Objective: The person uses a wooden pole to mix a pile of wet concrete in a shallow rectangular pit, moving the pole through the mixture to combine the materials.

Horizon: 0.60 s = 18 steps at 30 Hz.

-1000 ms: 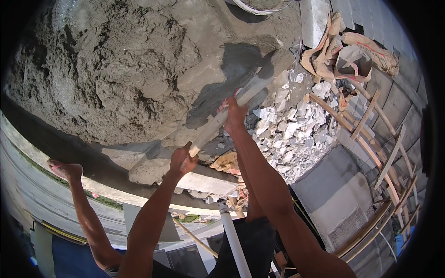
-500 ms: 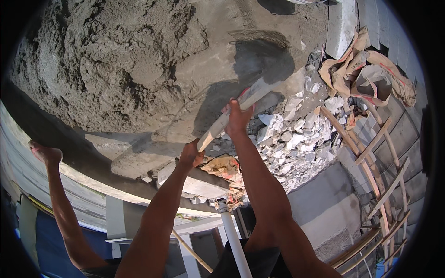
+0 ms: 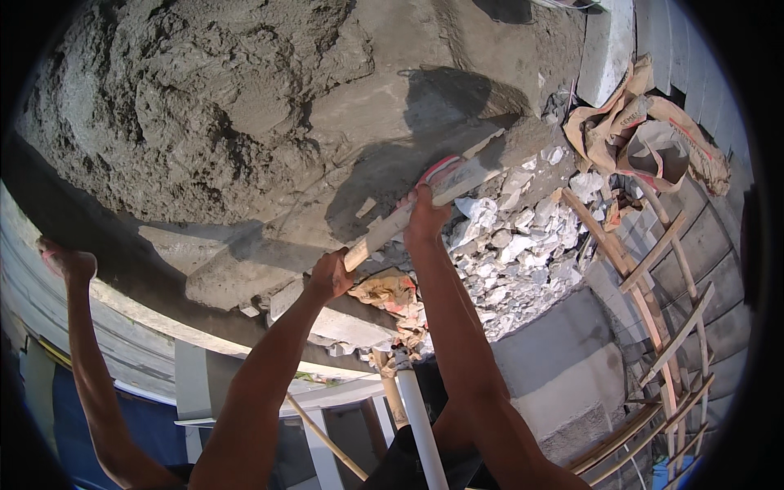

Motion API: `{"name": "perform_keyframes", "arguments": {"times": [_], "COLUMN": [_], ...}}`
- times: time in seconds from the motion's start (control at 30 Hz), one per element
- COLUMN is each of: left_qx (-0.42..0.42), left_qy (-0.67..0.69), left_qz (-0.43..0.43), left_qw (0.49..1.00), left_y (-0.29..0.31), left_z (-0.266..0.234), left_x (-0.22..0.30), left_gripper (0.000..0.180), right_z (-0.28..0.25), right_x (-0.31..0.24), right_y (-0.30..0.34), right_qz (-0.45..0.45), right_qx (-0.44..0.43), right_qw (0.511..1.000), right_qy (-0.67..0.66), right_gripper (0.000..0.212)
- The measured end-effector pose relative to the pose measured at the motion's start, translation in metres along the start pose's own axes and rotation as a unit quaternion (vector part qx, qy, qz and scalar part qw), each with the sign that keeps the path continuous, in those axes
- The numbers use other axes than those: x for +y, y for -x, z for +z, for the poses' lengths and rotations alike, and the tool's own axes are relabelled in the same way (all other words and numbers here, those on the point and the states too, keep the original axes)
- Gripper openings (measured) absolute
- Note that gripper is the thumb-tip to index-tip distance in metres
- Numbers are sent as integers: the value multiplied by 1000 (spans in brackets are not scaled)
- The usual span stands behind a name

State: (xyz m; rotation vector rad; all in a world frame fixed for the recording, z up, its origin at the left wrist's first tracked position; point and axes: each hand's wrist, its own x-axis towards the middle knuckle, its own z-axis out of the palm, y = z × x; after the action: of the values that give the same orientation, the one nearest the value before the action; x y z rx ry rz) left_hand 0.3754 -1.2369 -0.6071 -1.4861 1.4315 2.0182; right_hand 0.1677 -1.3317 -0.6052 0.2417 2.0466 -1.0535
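Observation:
Both hands grip a long, pale wooden tool handle (image 3: 380, 242) that slants up to the right over wet grey concrete mix. My left hand (image 3: 332, 275) wraps its near end. Further along, my right hand (image 3: 426, 216) is closed around it. Past that hand the handle is smeared with grey, and the tool's working end cannot be made out. A red-and-white edged thing (image 3: 441, 169) shows beside the handle; its kind is unclear. The large heap of wet concrete mix (image 3: 188, 114) lies to the left of the tool, with a smoothed wet patch between them.
Broken white rubble (image 3: 523, 253) lies right of my right forearm. Torn paper sacks (image 3: 637, 135) rest at the far right, above a wooden ladder-like frame (image 3: 653, 302). A bare foot (image 3: 67, 261) is on the pale ledge at left. A white pipe (image 3: 420, 425) stands between my arms.
The handle has tipped flatter, and my right hand has come slightly nearer and to the right. More of the red-and-white thing shows. Both hands keep their grip.

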Motion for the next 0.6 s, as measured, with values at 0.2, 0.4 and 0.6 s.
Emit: {"name": "perform_keyframes", "arguments": {"times": [0.2, 0.4, 0.6], "left_qx": [-25, -74, -77], "left_qy": [-13, 56, 23], "left_qz": [6, -27, -43], "left_qw": [1000, 995, 996], "left_y": [20, 50, 93], "left_z": [-48, -67, -107], "left_x": [26, 46, 33], "left_gripper": [32, 35, 33], "right_z": [24, 40, 77], "right_x": [-33, -52, -27], "right_y": [23, 38, 70], "right_qz": [53, 63, 49], "right_qx": [32, 43, 0], "right_qw": [996, 997, 996], "right_qy": [-60, 13, 71], "right_gripper": [15, 20, 30]}}
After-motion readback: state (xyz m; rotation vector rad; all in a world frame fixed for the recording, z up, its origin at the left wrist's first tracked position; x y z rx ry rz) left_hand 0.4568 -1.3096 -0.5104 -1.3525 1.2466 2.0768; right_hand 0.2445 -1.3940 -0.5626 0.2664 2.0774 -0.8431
